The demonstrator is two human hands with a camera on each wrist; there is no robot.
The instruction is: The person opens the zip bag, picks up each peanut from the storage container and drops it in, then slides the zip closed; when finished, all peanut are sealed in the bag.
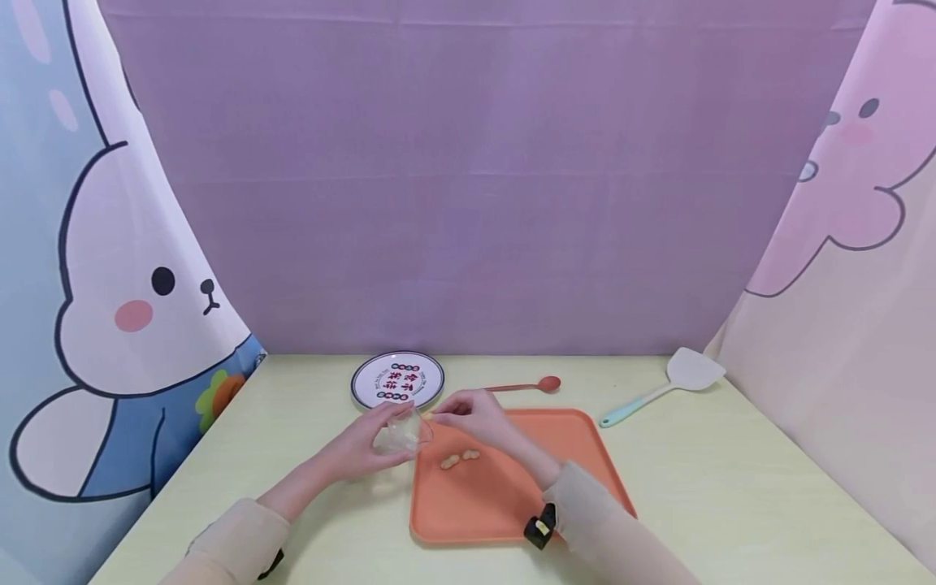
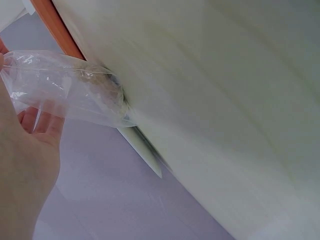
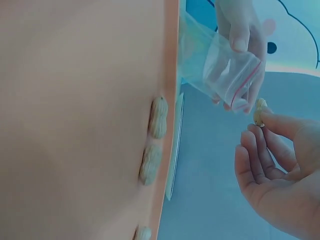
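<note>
My left hand (image 1: 358, 447) holds a clear plastic zip bag (image 1: 402, 431) with a red line along its mouth, over the tray's left edge. Pale brown contents (image 2: 100, 82) lie in the bag's lower end in the left wrist view; the plastic blurs them. Close to the bag's mouth, my right hand (image 1: 478, 416) pinches a peanut (image 3: 259, 112) between thumb and fingertips, apart from the bag in the right wrist view. Below the hands, unshelled peanuts (image 3: 159, 117) lie on the orange tray (image 1: 526, 504); three show in the right wrist view, one cut off by the frame.
Behind the left hand is a white plate (image 1: 366, 382) with a dark rim and red lettering. A red spoon (image 1: 548, 384) lies beyond the tray. To the right rests a white spatula (image 1: 691, 370) with a mint handle. A purple curtain (image 1: 468, 203) stands at the table's back edge.
</note>
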